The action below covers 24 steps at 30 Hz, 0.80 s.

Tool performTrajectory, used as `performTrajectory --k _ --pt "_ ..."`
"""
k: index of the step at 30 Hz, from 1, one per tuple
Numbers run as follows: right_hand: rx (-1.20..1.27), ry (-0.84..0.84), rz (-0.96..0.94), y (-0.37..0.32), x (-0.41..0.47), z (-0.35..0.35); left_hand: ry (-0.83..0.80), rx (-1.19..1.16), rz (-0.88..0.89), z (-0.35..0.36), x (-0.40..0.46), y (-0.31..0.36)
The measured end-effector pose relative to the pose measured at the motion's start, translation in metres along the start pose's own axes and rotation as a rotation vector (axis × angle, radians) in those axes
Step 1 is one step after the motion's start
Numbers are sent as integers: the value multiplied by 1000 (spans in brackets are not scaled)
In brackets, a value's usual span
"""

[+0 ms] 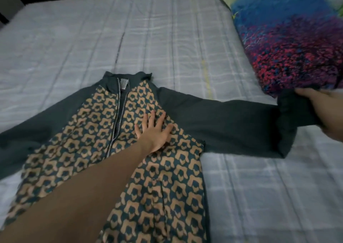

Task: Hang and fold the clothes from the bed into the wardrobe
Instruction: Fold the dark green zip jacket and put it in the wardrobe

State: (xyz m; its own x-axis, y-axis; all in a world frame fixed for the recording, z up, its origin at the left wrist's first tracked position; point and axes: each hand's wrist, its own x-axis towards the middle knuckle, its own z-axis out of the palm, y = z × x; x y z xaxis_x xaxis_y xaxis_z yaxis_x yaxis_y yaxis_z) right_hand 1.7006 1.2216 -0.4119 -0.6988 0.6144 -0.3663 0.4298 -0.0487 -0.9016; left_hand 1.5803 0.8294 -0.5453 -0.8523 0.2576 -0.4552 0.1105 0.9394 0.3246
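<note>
Pressing flat on the patterned front of the jacket [118, 150], the left hand [155, 131] has its fingers spread and straight, pinning the garment to the bed [92, 38]. The jacket lies face up, zip partly open, both dark sleeves stretched out sideways. Further right, the right hand [323, 113] grips the cuff end of one sleeve, fingers curled round the cloth, lifting it just beside the colourful pillow [287, 38]. Folding looks barely begun: no sleeve is laid across the body yet, and the jacket has yet to reach the wardrobe, which is out of view.
</note>
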Motion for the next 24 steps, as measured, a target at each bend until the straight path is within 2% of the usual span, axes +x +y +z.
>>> performTrajectory --k 3,4,8,11,14,16,19,24 --pt "-128 -28 -45 -14 -33 62 105 25 204 -18 -8 -24" --pt "-144 -63 -52 -18 -40 79 136 55 220 -24 -15 -37" --pt "-231 -140 -53 -25 -65 155 145 237 176 -48 -46 -113" --pt "-289 -219 -94 -30 -83 217 233 285 148 -70 -59 -174" --pt "-387 -234 -151 -35 -95 284 334 252 82 -86 -69 -226" --pt "-464 -187 -219 -40 -104 330 366 206 59 -96 -71 -257" --pt "-519 -183 -339 -52 -125 400 363 197 66 -107 -72 -295" --pt "-568 -277 -419 -58 -142 522 311 128 -4 -112 -52 -342"
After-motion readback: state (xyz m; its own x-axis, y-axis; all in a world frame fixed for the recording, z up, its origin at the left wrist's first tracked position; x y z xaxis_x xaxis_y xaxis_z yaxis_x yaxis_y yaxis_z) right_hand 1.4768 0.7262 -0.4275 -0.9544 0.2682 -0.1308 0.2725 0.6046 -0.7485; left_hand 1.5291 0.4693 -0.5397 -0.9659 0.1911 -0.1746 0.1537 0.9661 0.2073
